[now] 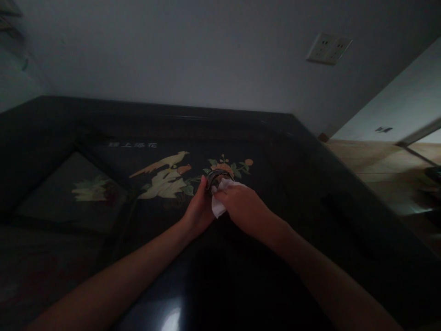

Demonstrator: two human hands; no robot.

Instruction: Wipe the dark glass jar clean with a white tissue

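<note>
My left hand (pixel 200 207) is closed around the side of a small dark, glossy round vessel (pixel 211 178). Its curved rim catches the light, but I cannot make out its exact kind. In my right hand (pixel 243 202) is a crumpled white tissue (pixel 218 208), pressed against the near side and opening of the vessel. The right fingers are partly hidden by the tissue. Both hands are held together over a dark, shiny tabletop (pixel 275 193), and the lower part of the vessel is hidden behind them.
The tabletop bears an inlaid yellow bird (pixel 168 162), flowers (pixel 243 166) and pale characters (pixel 132 145). A dark oblong thing (pixel 347 220) lies at the right. Behind rises a wall (pixel 193 55) with a double socket (pixel 329 48). Light flooring (pixel 361 156) shows beyond the right edge.
</note>
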